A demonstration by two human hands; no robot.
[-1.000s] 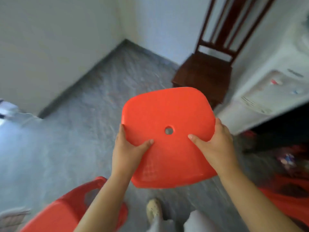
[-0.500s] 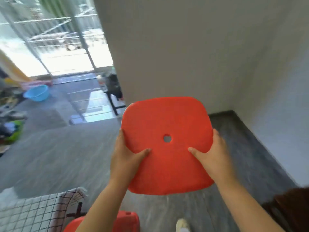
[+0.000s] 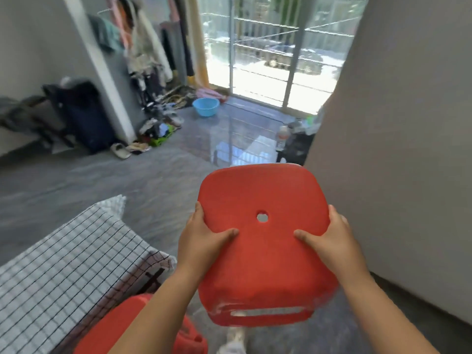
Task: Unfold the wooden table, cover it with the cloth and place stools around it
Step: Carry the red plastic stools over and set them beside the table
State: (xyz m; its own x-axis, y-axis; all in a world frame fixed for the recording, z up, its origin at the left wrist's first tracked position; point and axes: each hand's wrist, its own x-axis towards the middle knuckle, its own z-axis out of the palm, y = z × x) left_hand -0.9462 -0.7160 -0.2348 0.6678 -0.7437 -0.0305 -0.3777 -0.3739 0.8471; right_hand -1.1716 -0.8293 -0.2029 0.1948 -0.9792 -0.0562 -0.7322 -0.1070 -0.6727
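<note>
Red moulded-plastic stool (round centre hole) gripped by left hand and right hand beside checked cloth.

Red stool held aloft; second red stool beside checked cloth.

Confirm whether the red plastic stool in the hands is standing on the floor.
No, both hands hold the red plastic stool in the air.

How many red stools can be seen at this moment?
2. One stool is held up between the left hand and right hand; another stool stands beside the cloth-covered table. Others may be out of frame.
</note>
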